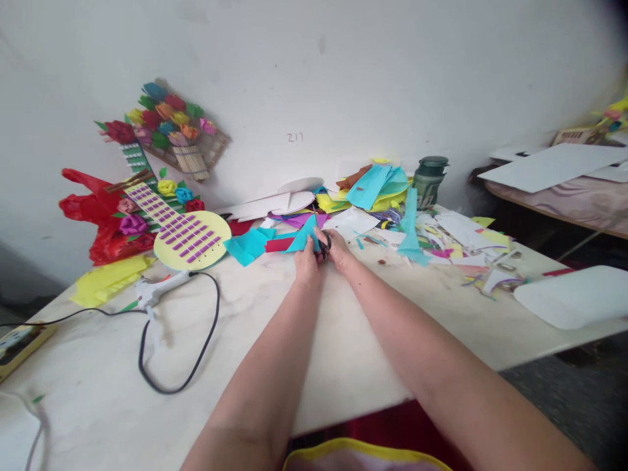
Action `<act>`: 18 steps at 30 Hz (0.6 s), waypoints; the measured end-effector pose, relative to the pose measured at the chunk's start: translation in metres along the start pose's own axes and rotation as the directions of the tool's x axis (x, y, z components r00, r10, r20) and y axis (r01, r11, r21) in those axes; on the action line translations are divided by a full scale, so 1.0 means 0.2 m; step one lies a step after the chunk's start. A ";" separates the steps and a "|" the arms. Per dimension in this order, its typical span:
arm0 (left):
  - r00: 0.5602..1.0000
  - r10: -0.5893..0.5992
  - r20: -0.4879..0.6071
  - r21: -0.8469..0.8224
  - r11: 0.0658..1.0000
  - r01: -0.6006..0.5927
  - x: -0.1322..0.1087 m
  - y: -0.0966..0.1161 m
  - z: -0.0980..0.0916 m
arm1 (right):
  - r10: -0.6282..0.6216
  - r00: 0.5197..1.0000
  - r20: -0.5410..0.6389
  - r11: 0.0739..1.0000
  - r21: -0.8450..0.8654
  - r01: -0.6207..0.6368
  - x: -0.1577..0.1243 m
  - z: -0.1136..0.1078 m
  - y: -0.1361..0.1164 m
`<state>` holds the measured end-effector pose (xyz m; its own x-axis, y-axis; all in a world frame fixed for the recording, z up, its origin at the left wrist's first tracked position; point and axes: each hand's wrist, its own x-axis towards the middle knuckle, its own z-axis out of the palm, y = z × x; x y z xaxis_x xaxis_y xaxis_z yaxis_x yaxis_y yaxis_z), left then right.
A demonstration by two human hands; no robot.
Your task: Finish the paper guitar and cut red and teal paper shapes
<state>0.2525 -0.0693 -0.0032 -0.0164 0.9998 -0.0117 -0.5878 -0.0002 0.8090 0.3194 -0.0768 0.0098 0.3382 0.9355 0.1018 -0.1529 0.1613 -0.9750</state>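
Both my arms reach to the middle of the table. My left hand (307,260) grips a piece of turquoise paper (306,233) with a red strip (279,244) beside it. Close against it, my right hand (338,248) is closed round the dark handles of scissors (324,243). The blades are at the turquoise paper, mostly hidden by it, so how far apart they are does not show. Just left of my hands, another turquoise sheet (249,246) lies crumpled on the table.
A yellow paper guitar (193,239), a glue gun (159,288) with its looped black cord (216,314), and yellow paper (110,278) lie left. Red plastic (103,226) and paper flowers stand behind. Paper scraps (456,239) and a green bottle (428,182) are right, near a white sheet (574,294).
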 end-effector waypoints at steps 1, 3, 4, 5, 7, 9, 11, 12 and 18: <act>1.000 0.001 0.001 0.003 1.000 -0.001 0.00 0.00 0.00 | 0.003 1.000 0.009 1.000 0.016 -0.003 0.00 0.00 0.00; 1.000 0.006 0.004 0.001 1.000 -0.006 0.00 -0.01 0.00 | 0.002 1.000 0.027 0.999 0.036 -0.003 0.01 0.00 0.01; 1.000 0.010 0.004 -0.004 1.000 -0.010 0.00 -0.01 0.00 | -0.002 1.000 0.028 0.999 0.041 0.001 0.02 0.00 0.02; 1.000 0.014 0.006 -0.011 1.000 -0.014 0.00 -0.01 0.00 | -0.007 1.000 0.026 0.999 0.045 0.006 0.02 0.00 0.02; 1.000 0.019 0.012 -0.022 1.000 -0.019 0.00 -0.01 0.00 | -0.010 1.000 0.015 0.999 0.053 0.009 0.03 -0.01 0.03; 1.000 0.014 0.019 -0.023 1.000 -0.014 0.00 -0.01 0.00 | -0.008 1.000 0.007 0.998 0.062 0.008 0.03 -0.01 0.03; 1.000 0.005 0.025 -0.025 1.000 -0.005 0.00 0.00 0.00 | -0.009 1.000 0.008 0.998 0.070 0.009 0.03 -0.01 0.03; 1.000 0.001 0.027 -0.028 1.000 0.000 0.00 0.00 0.00 | -0.012 1.000 0.010 0.997 0.074 0.011 0.03 -0.01 0.03; 1.000 0.000 0.027 -0.041 0.999 0.001 -0.01 0.00 0.00 | -0.016 1.000 0.012 0.997 0.082 0.015 0.04 -0.01 0.03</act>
<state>0.2527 -0.0704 -0.0038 0.0050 1.0000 0.0044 -0.6201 -0.0003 0.7845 0.3226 -0.0698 0.0045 0.3294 0.9366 0.1196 -0.2230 0.2003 -0.9540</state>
